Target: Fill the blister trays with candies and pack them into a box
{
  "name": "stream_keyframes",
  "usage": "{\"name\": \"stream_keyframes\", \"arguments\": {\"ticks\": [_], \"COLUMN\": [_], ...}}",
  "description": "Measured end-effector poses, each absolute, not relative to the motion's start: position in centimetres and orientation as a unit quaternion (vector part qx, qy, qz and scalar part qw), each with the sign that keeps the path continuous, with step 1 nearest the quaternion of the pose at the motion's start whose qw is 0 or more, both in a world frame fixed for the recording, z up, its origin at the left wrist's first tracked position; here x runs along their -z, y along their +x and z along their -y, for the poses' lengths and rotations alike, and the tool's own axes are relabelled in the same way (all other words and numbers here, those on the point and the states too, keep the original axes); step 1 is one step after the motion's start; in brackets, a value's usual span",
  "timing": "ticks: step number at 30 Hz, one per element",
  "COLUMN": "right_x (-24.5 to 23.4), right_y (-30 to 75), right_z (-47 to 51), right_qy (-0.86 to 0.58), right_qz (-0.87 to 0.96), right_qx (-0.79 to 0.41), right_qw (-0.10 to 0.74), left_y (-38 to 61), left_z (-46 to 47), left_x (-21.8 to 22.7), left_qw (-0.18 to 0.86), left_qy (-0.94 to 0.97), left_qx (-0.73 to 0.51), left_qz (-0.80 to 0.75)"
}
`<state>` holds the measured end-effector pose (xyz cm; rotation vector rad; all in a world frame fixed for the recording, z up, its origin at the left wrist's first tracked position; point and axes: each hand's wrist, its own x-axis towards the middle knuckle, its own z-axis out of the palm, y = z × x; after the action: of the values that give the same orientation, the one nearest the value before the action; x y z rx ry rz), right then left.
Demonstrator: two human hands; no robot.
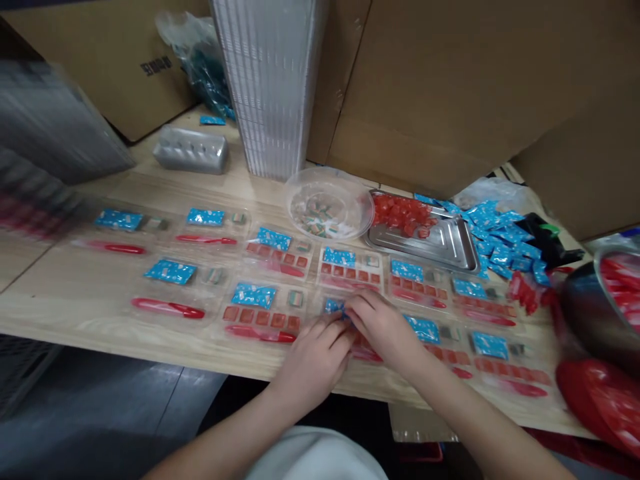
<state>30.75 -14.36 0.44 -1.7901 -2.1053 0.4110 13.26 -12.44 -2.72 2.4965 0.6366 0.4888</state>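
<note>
Both hands meet over one clear plastic blister tray (334, 308) near the front edge of the wooden table (75, 293). My left hand (314, 360) rests on the tray with its fingers bent and pressed down. My right hand (383, 327) lies beside it, fingers curled, fingertips at a blue packet (333, 305) in that tray. Whether either hand pinches a piece is hidden. Several like trays lie in rows around them, each with a blue packet (254, 295), red squares (260, 317) and a red stick (167, 307).
A round clear bowl (300, 208) of small pieces and a steel tray (445, 243) with red squares stand behind the rows. Loose blue packets (495, 230) pile at the right. A tall stack of clear trays (273, 87), cardboard boxes (450, 87) and red-filled bowls (607, 400) ring the table.
</note>
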Motion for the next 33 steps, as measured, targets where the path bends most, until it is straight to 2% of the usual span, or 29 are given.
{"name": "stream_keyframes", "arguments": {"ticks": [5, 10, 12, 17, 21, 23, 25, 28, 30, 33], "right_x": [-0.1, -0.3, -0.4, -1.5, -2.5, -2.5, -2.3, -1.3, -0.4, 0.6], "right_y": [31.7, 32.2, 32.1, 30.6, 29.0, 28.8, 29.0, 30.2, 31.2, 31.9], "right_z": [15.1, 14.9, 15.1, 16.8, 18.2, 18.6, 18.7, 18.1, 17.3, 15.9], "right_qy": [-0.663, -0.673, -0.675, -0.646, -0.645, -0.646, -0.648, -0.684, -0.713, -0.707], "right_qz": [0.651, 0.602, 0.568, 0.502, 0.507, 0.505, 0.501, 0.512, 0.541, 0.614], "right_qx": [-0.222, -0.268, -0.284, -0.312, -0.306, -0.308, -0.316, -0.257, -0.184, -0.148], "right_qw": [0.297, 0.335, 0.375, 0.483, 0.483, 0.481, 0.479, 0.452, 0.407, 0.317], "left_y": [13.2, 13.2, 13.1, 13.1, 14.1, 14.6, 14.7, 14.0, 13.4, 12.8], "left_z": [12.4, 12.4, 12.4, 11.6, 10.4, 10.2, 10.5, 11.3, 11.8, 12.2], "left_x": [2.7, 2.8, 2.5, 0.0, -1.3, -1.2, -0.9, -0.2, 0.5, 1.6], "left_qw": [0.259, 0.265, 0.290, 0.450, 0.672, 0.740, 0.719, 0.544, 0.421, 0.325], "left_qy": [0.919, 0.916, 0.907, 0.776, 0.596, 0.527, 0.538, 0.678, 0.780, 0.875], "left_qx": [-0.176, -0.180, -0.191, -0.291, -0.256, -0.236, -0.249, -0.296, -0.289, -0.228], "left_qz": [-0.238, -0.240, -0.240, -0.331, -0.357, -0.345, -0.362, -0.396, -0.363, -0.278]}}
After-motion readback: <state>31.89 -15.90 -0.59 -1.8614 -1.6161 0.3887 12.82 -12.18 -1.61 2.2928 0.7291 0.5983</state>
